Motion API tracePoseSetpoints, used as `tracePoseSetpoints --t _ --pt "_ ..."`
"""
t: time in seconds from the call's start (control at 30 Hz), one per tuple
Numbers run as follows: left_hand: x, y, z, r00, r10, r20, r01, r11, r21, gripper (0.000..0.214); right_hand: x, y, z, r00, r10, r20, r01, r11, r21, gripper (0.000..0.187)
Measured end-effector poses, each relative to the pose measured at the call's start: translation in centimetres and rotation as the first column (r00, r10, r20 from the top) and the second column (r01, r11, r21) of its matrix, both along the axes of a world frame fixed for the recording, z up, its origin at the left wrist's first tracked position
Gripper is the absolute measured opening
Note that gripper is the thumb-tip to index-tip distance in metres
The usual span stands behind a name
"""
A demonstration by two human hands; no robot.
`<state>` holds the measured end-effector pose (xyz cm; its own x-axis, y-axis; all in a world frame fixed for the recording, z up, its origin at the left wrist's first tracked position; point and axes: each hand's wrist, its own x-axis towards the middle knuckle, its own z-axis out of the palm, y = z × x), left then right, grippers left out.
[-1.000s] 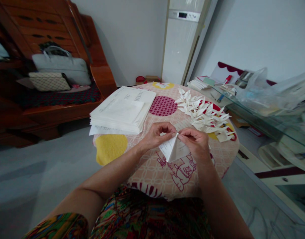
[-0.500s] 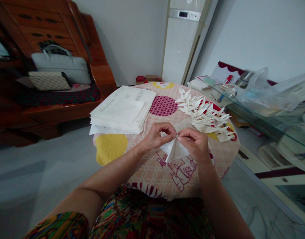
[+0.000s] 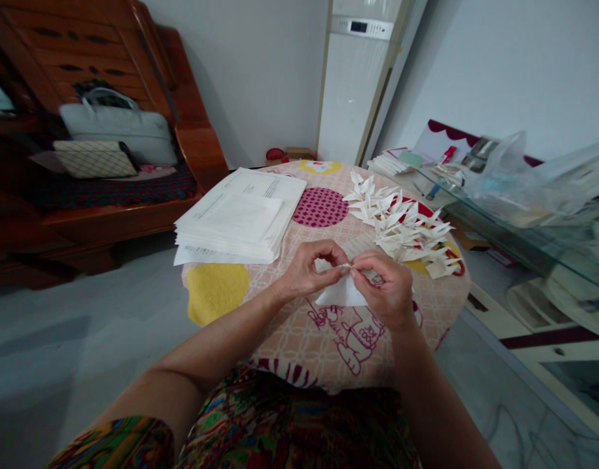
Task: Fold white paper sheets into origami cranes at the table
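Note:
Between my two hands is a folded piece of white paper (image 3: 342, 294), held just above the table's front half. My left hand (image 3: 315, 267) pinches its upper edge from the left. From the right, my right hand (image 3: 385, 283) pinches the same edge, its fingertips close against those of the left. The paper's lower part hangs below the fingers as a flat, pale flap; its top folds are mostly hidden by my fingertips. Behind the right hand lie several folded paper cranes (image 3: 402, 225) in a cluster.
A thick stack of paper sheets (image 3: 216, 218) lies at the table's left. The round table wears a patterned cloth (image 3: 299, 339). A glass-topped stand (image 3: 538, 244) with plastic bags is close on the right. A wooden bench (image 3: 133, 212) holding bags stands at the left.
The paper has turned between my fingers: the pointed fold that stuck out toward me now shows as a flat flap. Both hands stay pinched at nearly the same spot.

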<state>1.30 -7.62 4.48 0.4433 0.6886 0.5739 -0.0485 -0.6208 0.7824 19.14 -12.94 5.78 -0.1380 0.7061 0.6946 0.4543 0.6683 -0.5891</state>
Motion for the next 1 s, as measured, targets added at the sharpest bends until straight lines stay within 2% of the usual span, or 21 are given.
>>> tracePoseSetpoints --t 0.2,0.47,1.0 --pt "0.09 -0.16 -0.15 0.997 0.072 0.01 -0.072 0.985 0.156 0.013 -0.16 -0.22 0.05 1.0 -0.02 0.008 0.02 0.999 0.028 0.012" --pt "0.08 -0.14 -0.41 0.993 0.111 0.038 -0.116 0.964 0.238 0.012 -0.08 -0.16 -0.13 1.0 0.014 -0.001 -0.014 0.999 0.03 0.012" --pt "0.22 -0.24 -0.29 0.996 0.074 0.052 -0.081 0.988 0.131 0.018 -0.32 -0.1 0.1 0.999 0.02 -0.027 -0.02 1.0 -0.001 0.012"
